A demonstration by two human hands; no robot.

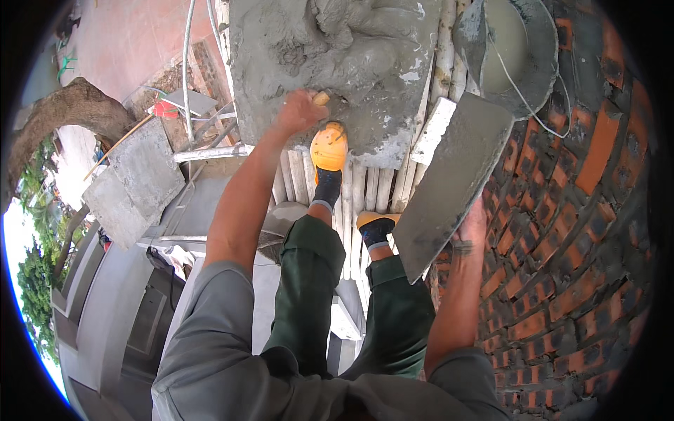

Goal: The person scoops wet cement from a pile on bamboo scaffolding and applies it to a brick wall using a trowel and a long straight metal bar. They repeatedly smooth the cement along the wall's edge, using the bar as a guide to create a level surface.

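My left hand (300, 112) is closed around a short wooden tool handle (321, 98). The working end of that tool is hidden by the hand and the mortar. Below it spreads wet grey mortar (309, 49), heaped on a board at the top of the view. My right hand (474, 223) grips a long rectangular plastering float (456, 186) from underneath. Its upward face is smeared with grey mortar, and it tilts beside the brick wall. Most of the right fingers are out of sight behind it.
I stand on a scaffold of pale poles (385, 188) in yellow shoes (328, 147). At upper right sits a mortar-coated bucket (540, 63) with a wire handle. A brick wall (540, 302) rises on the right. Grey slabs (137, 175) lie left, and ground shows far below.
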